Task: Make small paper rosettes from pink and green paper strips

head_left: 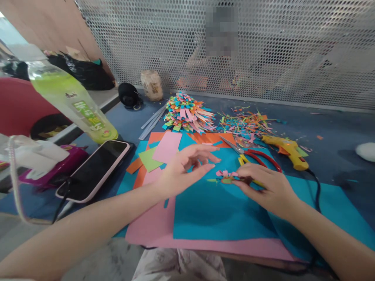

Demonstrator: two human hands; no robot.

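My right hand [262, 187] pinches a small bundle of colourful paper [227, 176], with pink loops and blue and green bits at its end. To its left, my left hand [190, 168] hovers with fingers curved and apart, holding nothing. Beneath both hands lies a blue paper sheet [216, 218] on top of pink paper [149, 226]. Just beyond the right hand are red-handled scissors [263, 156]. Yellow handles show beside them, partly hidden by that hand.
A heap of fringed paper pieces [189, 113] and paper scraps [246, 125] sit at the back. A yellow glue gun [285, 150] trails its cord at right. At left are a phone [95, 168], a bottle [73, 97] and a purple charger block [52, 166]. Perforated metal [164, 35] rises behind.
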